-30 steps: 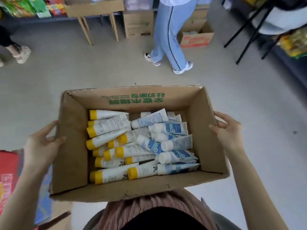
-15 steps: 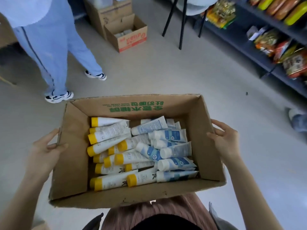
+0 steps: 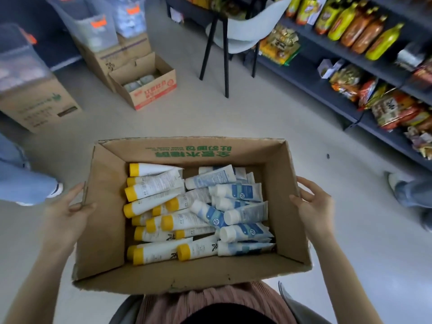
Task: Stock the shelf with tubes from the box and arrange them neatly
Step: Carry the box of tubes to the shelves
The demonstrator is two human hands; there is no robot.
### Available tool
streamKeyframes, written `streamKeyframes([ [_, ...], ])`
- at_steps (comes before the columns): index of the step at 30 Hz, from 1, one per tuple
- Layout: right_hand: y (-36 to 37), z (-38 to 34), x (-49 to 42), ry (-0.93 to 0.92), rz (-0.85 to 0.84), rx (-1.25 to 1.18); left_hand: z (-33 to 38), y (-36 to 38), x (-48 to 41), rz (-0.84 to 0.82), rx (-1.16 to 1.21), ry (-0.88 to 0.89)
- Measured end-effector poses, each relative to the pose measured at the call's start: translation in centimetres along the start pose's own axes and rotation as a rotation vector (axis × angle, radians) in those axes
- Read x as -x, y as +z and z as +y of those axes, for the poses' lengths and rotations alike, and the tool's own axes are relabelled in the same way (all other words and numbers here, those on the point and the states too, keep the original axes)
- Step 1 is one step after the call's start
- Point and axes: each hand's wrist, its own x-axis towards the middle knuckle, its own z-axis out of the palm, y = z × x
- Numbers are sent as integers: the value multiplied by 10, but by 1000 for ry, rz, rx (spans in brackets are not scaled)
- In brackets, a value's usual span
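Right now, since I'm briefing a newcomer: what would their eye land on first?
The cardboard box, centre, gripped by the left hand and right hand, packed with yellow-capped tubes on its left and blue tubes on its right. Upper right, shelves hold bottles and snack packs.

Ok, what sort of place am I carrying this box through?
Most likely a small shop, mid-restock: the dark shelves on the right hold bottles and snack packets, and open cartons stand on the floor. The left hand and right hand grip the box of tubes.
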Motion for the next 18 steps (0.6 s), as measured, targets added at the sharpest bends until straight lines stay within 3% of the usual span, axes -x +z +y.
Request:
streamKeyframes([
  [6,30,-39,-78,43,41,-13,47,28,-102,-17,-35,-47],
  [12,90,-75,-154,109,142,-38,113,54,-226,56,-228,135],
  [18,141,-129,-226,159,217,-152,194,64,-350,-9,-144,200],
])
